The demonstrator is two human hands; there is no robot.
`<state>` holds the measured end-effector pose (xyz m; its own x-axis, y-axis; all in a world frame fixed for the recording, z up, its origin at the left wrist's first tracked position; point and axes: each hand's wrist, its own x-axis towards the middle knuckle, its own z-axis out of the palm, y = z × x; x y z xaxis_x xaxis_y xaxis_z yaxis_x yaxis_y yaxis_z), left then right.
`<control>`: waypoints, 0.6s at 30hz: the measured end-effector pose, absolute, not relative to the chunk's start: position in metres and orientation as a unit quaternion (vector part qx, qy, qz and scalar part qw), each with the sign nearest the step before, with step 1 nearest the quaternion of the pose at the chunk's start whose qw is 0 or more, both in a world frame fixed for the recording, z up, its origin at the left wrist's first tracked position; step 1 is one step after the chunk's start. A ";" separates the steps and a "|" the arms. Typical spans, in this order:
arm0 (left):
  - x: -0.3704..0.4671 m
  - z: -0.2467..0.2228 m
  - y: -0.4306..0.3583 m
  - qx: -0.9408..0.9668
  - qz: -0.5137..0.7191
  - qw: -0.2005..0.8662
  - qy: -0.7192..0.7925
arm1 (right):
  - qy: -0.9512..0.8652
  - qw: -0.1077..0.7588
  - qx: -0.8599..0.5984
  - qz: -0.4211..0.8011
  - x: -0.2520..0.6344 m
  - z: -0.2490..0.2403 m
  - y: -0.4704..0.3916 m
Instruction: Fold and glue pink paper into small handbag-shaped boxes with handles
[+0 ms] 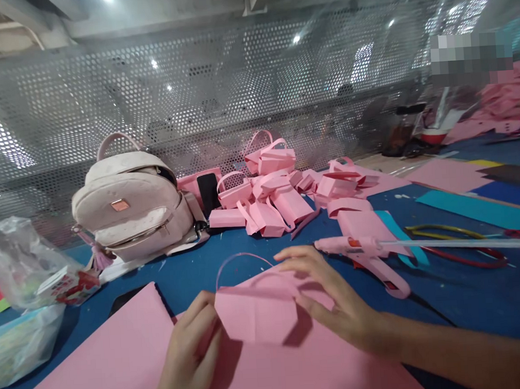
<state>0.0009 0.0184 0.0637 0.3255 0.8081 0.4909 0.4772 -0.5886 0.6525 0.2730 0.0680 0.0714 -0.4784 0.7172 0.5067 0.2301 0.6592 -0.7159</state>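
A small pink paper basket [256,315] with cut lower corners and a thin looped handle stands in front of me on pink sheets. My left hand [192,345] is closed on its left edge, thumb and fingers pinching the paper. At the right side, my right hand [332,301] has its fingers stretched and apart, the thumb at the basket's right edge and the fingertips above the pink paper behind it. Whether that hand presses on the paper I cannot tell. Right of it lies a pink hot glue gun [364,252] with a glue stick in its back.
Behind, several pink paper baskets [272,188] are piled against perforated metal. A pale backpack [126,208] stands at left, near plastic bags [21,250] and a red-white carton [67,285]. A pink folded sheet [98,357] lies front left; blue strips [485,209] and cables lie right.
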 end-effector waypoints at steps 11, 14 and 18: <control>0.020 0.065 0.012 0.771 0.470 0.194 0.385 | -0.606 0.252 -0.262 0.707 0.253 0.071 0.044; 0.024 0.058 0.007 0.786 0.447 0.179 0.389 | -0.539 0.276 -0.327 0.726 0.251 0.072 0.046; 0.031 0.051 0.001 0.790 0.405 0.189 0.419 | -0.541 0.294 -0.346 0.708 0.248 0.068 0.048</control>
<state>0.0313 0.0013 0.0505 0.3214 0.8151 0.4820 0.5084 -0.5779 0.6384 0.2485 0.0476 0.0683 -0.5879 0.7904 -0.1722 -0.0417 -0.2422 -0.9693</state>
